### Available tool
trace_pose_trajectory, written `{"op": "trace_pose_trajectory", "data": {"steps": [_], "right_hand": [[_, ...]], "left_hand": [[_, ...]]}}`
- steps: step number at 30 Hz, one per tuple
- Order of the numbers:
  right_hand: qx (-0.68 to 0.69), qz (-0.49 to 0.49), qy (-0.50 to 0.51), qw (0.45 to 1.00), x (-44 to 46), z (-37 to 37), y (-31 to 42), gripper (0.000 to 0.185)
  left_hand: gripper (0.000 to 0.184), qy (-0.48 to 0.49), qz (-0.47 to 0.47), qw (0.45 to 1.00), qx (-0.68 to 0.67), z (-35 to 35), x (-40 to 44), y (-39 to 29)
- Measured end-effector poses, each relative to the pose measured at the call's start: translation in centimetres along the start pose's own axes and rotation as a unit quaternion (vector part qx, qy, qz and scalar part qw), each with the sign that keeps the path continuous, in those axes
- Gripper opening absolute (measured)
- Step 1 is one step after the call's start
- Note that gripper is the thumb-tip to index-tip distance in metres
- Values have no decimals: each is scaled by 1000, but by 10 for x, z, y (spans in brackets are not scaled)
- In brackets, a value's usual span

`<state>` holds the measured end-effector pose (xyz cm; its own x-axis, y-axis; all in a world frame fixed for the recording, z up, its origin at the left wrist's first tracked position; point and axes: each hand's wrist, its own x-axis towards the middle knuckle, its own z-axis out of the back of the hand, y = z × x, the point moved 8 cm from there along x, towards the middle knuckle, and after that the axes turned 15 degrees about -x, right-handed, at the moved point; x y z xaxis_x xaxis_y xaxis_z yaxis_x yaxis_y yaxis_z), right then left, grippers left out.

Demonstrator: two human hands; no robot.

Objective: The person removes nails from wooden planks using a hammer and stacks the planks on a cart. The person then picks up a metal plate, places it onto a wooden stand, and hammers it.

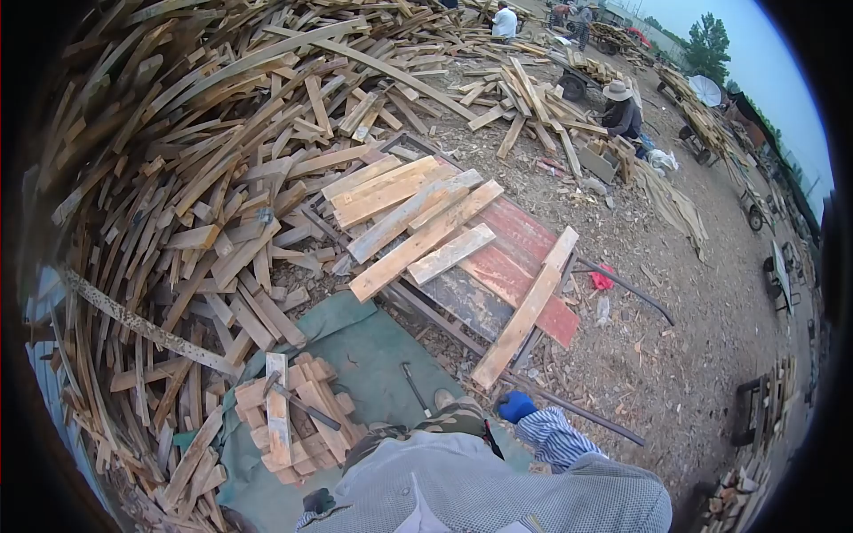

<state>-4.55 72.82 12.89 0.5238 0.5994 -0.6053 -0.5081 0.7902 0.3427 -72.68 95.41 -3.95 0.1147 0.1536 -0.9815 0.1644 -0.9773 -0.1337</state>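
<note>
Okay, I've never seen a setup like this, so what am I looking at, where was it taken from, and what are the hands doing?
There's no machine: this is one picture from a camera on a person's head, looking forward and down. The right hand, in a blue glove, is beside a metal frame. The left hand, in a dark glove, is low in view. I can't tell whether either holds anything.

Ahead, loose planks lie across red boards on the frame. Nearer, a hammer rests on stacked wood blocks, and another tool lies on green cloth. A big wood pile fills the left.
</note>
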Motion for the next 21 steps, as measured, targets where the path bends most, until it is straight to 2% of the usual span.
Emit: {"op": "trace_pose_trajectory", "data": {"steps": [1,3,6,8,11,12,13,15,17,19,20,21], "right_hand": [[-2,-45,58,997,-7,-28,-25,20],[107,-171,134,970,-43,-57,-55,18],[167,-217,156,949,-71,-107,-105,19],[256,-245,144,924,-86,-109,-111,19],[138,-246,163,945,-63,-169,-143,22],[42,-213,210,953,-59,-199,-154,33],[-54,-174,252,951,-58,-216,-153,45],[-111,-124,259,951,-54,-223,-146,48],[-62,-178,210,959,-44,-225,-149,46],[-15,-219,251,943,-49,-227,-155,40],[-19,-224,238,945,-51,-210,-146,40],[-18,-234,223,946,-58,-180,-130,41]], "left_hand": [[25,20,8,1000,-15,1,0,-2],[24,81,31,995,-49,1,0,-5],[23,169,65,980,-86,-2,-1,-14],[14,116,31,990,-76,2,8,-22],[11,-20,-65,998,1,-2,2,-44],[11,-78,-102,991,39,-11,-9,-55],[11,-82,-103,990,50,-26,-25,-61],[12,-73,-111,989,70,-69,-39,-79],[13,-31,-137,989,51,-87,-38,-100],[15,10,-155,987,50,-104,-42,-125],[17,-32,-186,980,61,-123,-62,-136],[14,-2,-200,976,86,-134,-54,-152]]}}
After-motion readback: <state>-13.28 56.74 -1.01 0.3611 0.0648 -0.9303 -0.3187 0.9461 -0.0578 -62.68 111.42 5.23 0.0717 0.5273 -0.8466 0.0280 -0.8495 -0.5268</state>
